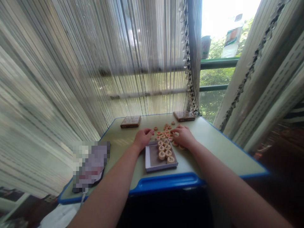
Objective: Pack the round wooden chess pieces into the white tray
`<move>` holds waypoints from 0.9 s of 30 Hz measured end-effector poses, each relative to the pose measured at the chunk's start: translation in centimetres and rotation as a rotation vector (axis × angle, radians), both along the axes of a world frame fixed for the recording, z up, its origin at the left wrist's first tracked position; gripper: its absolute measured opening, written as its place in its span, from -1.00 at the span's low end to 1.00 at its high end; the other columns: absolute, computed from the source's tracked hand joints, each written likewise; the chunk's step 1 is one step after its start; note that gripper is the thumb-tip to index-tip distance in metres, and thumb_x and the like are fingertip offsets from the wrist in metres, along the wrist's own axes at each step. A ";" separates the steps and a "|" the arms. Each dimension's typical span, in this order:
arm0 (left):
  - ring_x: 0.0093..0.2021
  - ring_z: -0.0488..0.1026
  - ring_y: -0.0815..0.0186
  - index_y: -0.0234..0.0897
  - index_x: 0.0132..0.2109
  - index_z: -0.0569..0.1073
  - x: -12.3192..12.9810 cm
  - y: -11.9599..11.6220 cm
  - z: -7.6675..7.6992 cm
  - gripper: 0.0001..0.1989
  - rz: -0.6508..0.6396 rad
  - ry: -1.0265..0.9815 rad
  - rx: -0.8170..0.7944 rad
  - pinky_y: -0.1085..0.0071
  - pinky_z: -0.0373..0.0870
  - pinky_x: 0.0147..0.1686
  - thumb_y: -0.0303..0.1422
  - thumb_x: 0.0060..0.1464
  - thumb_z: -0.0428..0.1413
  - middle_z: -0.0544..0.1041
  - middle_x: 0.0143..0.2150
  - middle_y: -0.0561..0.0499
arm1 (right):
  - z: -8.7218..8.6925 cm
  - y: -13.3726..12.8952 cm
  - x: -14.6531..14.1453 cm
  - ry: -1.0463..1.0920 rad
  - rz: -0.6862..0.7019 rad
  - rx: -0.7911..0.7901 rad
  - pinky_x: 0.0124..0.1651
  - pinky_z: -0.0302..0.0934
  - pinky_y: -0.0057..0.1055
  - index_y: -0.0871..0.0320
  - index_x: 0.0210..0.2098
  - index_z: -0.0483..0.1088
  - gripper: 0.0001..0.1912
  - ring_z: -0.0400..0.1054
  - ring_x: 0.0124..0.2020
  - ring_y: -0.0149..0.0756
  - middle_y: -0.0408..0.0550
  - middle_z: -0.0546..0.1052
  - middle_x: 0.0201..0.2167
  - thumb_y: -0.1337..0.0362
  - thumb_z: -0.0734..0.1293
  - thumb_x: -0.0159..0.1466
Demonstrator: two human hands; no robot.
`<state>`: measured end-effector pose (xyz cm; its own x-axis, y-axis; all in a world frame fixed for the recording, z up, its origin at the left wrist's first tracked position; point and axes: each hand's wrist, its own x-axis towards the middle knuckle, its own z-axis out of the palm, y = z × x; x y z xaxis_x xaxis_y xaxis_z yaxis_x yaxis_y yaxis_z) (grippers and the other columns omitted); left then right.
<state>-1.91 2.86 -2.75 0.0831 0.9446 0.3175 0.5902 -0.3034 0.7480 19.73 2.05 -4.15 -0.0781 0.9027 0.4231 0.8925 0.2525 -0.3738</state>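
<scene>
A shallow light-coloured box (147, 158) stands near the front of the table, with several round wooden Chinese chess pieces (168, 153) in rows along its right side. Bare box floor shows at its left. Behind it lies a loose cluster of pieces with red and dark characters (162, 137). My left hand (142, 138) is at the box's far left corner, its fingertips pressed together beside the cluster; what they hold, if anything, is too small to make out. On the cluster's right side, my right hand (184, 136) reaches over the pieces with thumb and fingers apart.
Two flat brown wooden boxes (130, 121) (184, 116) lie at the table's back corners. A pixelated dark-edged device (92, 166) with a white cable rests at the left. The table (220, 152) has a blue raised rim. String curtains (142, 57) hang behind.
</scene>
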 end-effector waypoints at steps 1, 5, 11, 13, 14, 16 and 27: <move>-0.52 0.35 0.38 -0.37 -0.38 0.53 0.0 -0.1 0.1 -0.63 0.005 0.003 -0.005 0.48 0.19 -0.52 -0.13 -0.05 0.01 0.54 -0.46 -0.03 | 0.1 -0.1 0.0 -0.001 0.013 -0.011 0.04 0.03 -0.30 0.06 -0.25 0.51 -0.74 0.26 -0.12 -0.21 0.00 0.45 -0.27 0.29 0.25 0.10; -0.55 0.32 0.39 -0.38 -0.40 0.53 0.0 -0.3 0.2 -0.63 0.024 0.028 -0.018 0.48 0.16 -0.55 -0.15 -0.05 0.01 0.52 -0.50 -0.02 | 0.4 -0.3 0.1 0.061 -0.028 -0.055 -0.01 0.11 -0.32 0.12 -0.36 0.53 -0.80 0.28 -0.12 -0.16 0.03 0.45 -0.29 0.26 0.32 0.01; -0.55 0.32 0.39 -0.36 -0.39 0.53 -0.2 -0.2 0.1 -0.66 0.034 0.045 -0.014 0.48 0.16 -0.54 -0.18 -0.05 0.00 0.53 -0.49 -0.03 | 0.2 -0.3 0.8 0.124 -0.080 -0.058 -0.16 0.20 -0.28 0.10 -0.31 0.53 -0.73 0.35 -0.27 -0.17 0.02 0.48 -0.33 0.24 0.35 -0.04; -0.54 0.33 0.39 -0.36 -0.40 0.53 -0.3 0.0 0.0 -0.67 0.035 0.030 -0.019 0.48 0.18 -0.54 -0.18 -0.06 0.01 0.54 -0.47 -0.03 | 0.1 -0.3 0.9 0.142 -0.074 -0.052 -0.16 0.20 -0.29 0.08 -0.31 0.53 -0.74 0.36 -0.27 -0.19 -0.01 0.50 -0.34 0.26 0.34 -0.02; -0.54 0.34 0.39 -0.35 -0.40 0.52 -0.3 0.0 -0.1 -0.67 0.035 0.016 -0.023 0.49 0.18 -0.53 -0.18 -0.06 0.01 0.54 -0.46 -0.03 | 0.2 -0.4 0.9 0.145 -0.079 -0.057 -0.18 0.20 -0.30 0.08 -0.34 0.53 -0.77 0.37 -0.27 -0.19 -0.02 0.51 -0.35 0.26 0.34 -0.01; -0.54 0.35 0.39 -0.35 -0.39 0.52 -0.4 0.2 -0.2 -0.67 0.036 -0.007 -0.034 0.49 0.19 -0.53 -0.18 -0.06 0.01 0.55 -0.44 -0.04 | 0.2 -0.4 0.9 0.156 -0.106 -0.078 -0.23 0.21 -0.31 0.09 -0.40 0.52 -0.83 0.38 -0.30 -0.18 -0.02 0.53 -0.38 0.25 0.34 -0.01; -0.39 0.46 0.29 -0.39 -0.33 0.54 0.3 -0.9 0.7 -0.68 0.034 -0.090 0.068 0.44 0.32 -0.39 -0.19 -0.07 0.08 0.57 -0.40 -0.09 | 1.9 -2.0 -0.2 0.342 0.092 0.131 -0.21 0.22 -0.38 0.17 -0.26 0.47 -0.72 0.36 -0.30 -0.28 -0.03 0.51 -0.33 0.20 0.36 0.03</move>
